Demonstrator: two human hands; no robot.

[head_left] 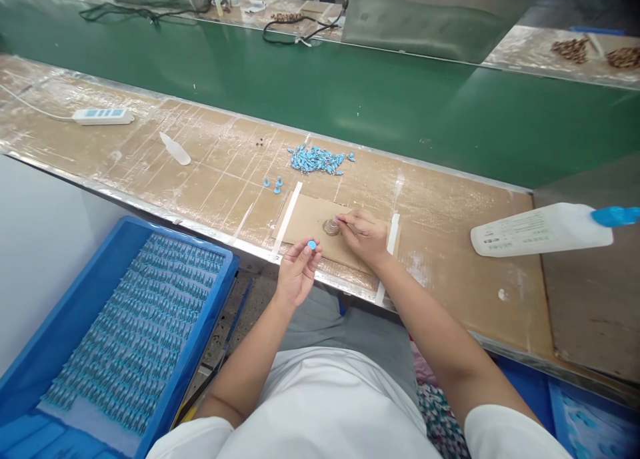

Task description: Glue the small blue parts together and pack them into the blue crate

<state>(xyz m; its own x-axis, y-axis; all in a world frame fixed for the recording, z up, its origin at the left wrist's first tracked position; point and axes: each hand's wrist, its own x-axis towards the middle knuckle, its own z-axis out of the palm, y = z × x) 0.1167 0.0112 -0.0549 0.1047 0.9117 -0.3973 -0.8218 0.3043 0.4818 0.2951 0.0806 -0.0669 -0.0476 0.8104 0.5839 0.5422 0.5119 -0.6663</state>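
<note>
My left hand (297, 272) is closed in a pinch on a small blue piece with a round flat face (311, 245), just past the table's front edge. My right hand (364, 235) is closed too, its fingertips over a small round dish (331, 227) on a cardboard sheet (313, 212). What the right fingers grip is too small to make out; something thin shows along them. Beyond the cardboard lies a heap of small blue pieces with metal-looking tips (317, 159). A few similar blue pieces (277, 187) stand apart, left of the cardboard.
White tape strips (287, 219) run along the cardboard's sides. A large white bottle with a blue cap (540, 231) lies at right, a small squeeze bottle (175, 149) and power strip (103, 116) at left. Below left, a blue tray (227, 262) holds rows of blue pieces. Behind runs a green belt (310, 79).
</note>
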